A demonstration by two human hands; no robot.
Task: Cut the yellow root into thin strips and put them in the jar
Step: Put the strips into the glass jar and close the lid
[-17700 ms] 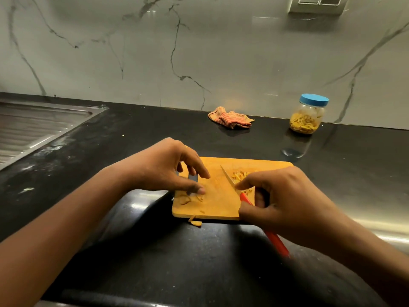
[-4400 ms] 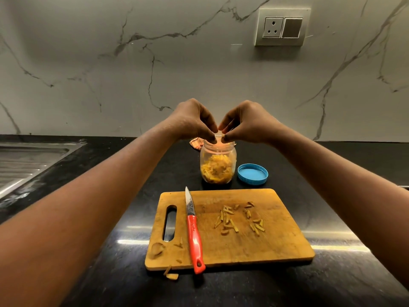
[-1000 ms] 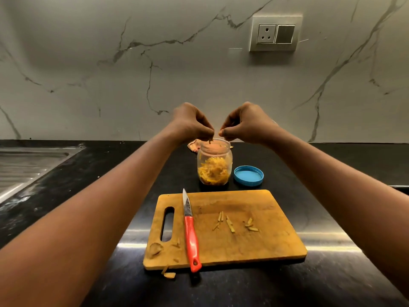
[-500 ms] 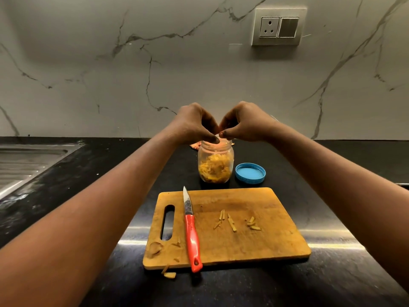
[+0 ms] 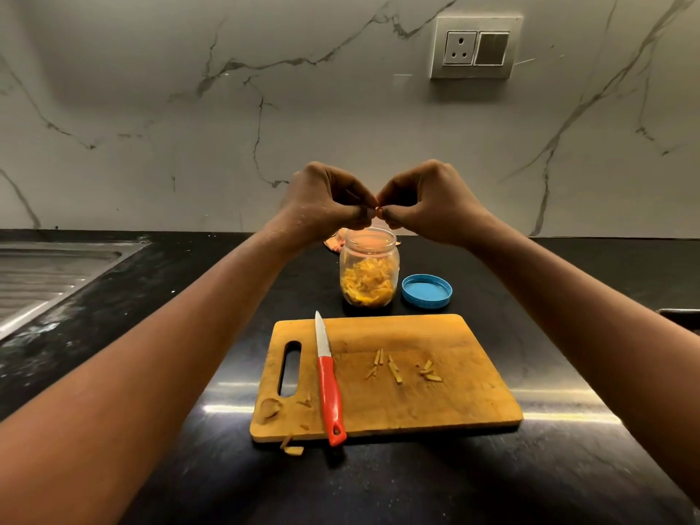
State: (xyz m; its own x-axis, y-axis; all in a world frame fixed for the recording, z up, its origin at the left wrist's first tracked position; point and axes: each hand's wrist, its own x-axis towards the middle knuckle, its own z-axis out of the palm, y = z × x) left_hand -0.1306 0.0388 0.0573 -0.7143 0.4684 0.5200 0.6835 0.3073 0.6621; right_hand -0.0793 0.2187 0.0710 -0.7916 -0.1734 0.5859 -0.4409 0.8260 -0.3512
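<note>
Jar (image 5: 369,276) approx half full; left hand (image 5: 325,202) & right hand (image 5: 432,202) pinch strips (image 5: 378,211) over it; few more lie on cutting board (image 5: 473,392).

White marble-look wall panel (image 5: 341,108): grey-brown veins, branching. Glossy black stone countertop (image 5: 416,486): pale speckling at left, white light streaks. Rectangular wooden cutting board (image 5: 454,403): honey-brown, darker staining mid-surface. Small paring knife (image 5: 330,388): red handle, silver blade. Thin cut root strips (image 5: 394,371) on board: pale yellow-tan. Clear round jar (image 5: 369,274): colourless; contents yellow-orange. Round plastic lid (image 5: 427,291): blue. Wall socket plate (image 5: 477,47): silver-grey, white socket insert, grey switch. Ribbed steel drainboard (image 5: 41,274): grey, parallel lines. Crumpled cloth (image 5: 335,240) behind jar: pink-orange; pattern not discernible.
</note>
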